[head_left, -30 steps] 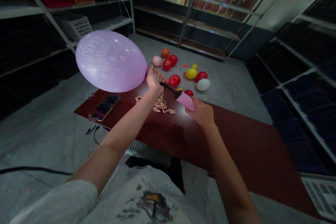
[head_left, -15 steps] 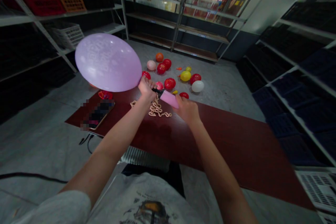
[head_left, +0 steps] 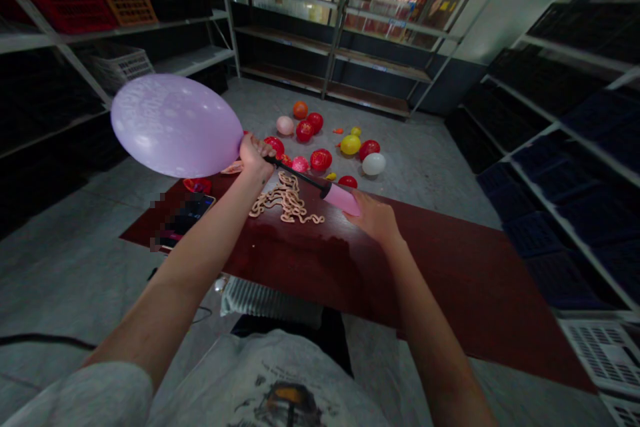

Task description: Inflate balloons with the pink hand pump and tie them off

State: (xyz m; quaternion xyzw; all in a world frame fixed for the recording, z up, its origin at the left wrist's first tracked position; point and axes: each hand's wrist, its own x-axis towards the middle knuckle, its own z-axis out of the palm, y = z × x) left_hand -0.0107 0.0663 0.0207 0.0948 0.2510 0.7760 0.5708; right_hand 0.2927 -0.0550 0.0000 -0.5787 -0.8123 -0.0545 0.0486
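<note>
A big purple balloon with pale printing is inflated at the left end of a hand pump. My left hand is closed round the balloon's neck and the pump's black end; its fingers hide the joint. My right hand grips the pink barrel of the balloon pump. Between the hands the black rod of the pump shows, drawn out. Below it on the table lies a tangled beige string-like strand.
The dark red table bears a phone and a red item at its left. On the floor beyond lie several balloons, among them a yellow one and a white one. Shelves with crates stand around.
My hands have moved apart, the left one leftward with the balloon, the right one slightly rightward with the barrel. More of the pump's black rod now shows.
</note>
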